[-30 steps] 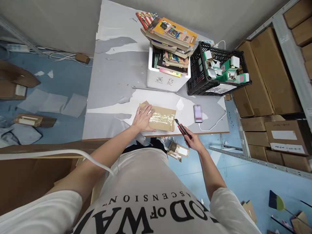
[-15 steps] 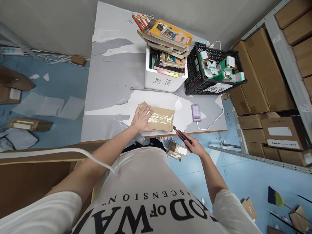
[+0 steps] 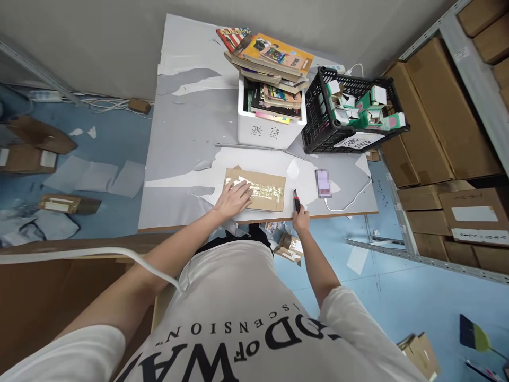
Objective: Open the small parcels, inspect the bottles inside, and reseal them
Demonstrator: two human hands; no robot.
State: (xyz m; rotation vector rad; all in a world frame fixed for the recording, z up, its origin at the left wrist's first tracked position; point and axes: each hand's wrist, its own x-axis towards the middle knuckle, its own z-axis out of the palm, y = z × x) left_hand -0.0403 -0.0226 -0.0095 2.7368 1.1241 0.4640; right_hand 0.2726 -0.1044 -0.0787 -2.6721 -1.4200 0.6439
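A flat brown cardboard parcel [image 3: 268,191] with shiny clear tape across its top lies near the front edge of the table. Spread over its left end, my left hand [image 3: 234,199] rests with the fingers stretched out. My right hand [image 3: 301,218] is wrapped round a black and red box cutter [image 3: 296,202] at the table's edge. The cutter's tip points away from me, to the right of the parcel and apart from it.
Behind the parcel stand a white bin [image 3: 266,132] heaped with books and a black crate [image 3: 318,127] of small green and white boxes. A phone [image 3: 323,183] on a white cable lies at right. Cardboard boxes [image 3: 473,212] fill the shelf beside the table.
My right hand has moved left and forward, turning the box cutter from the parcel's right edge to point away from me. My left hand stays on the parcel. The view has shifted slightly.
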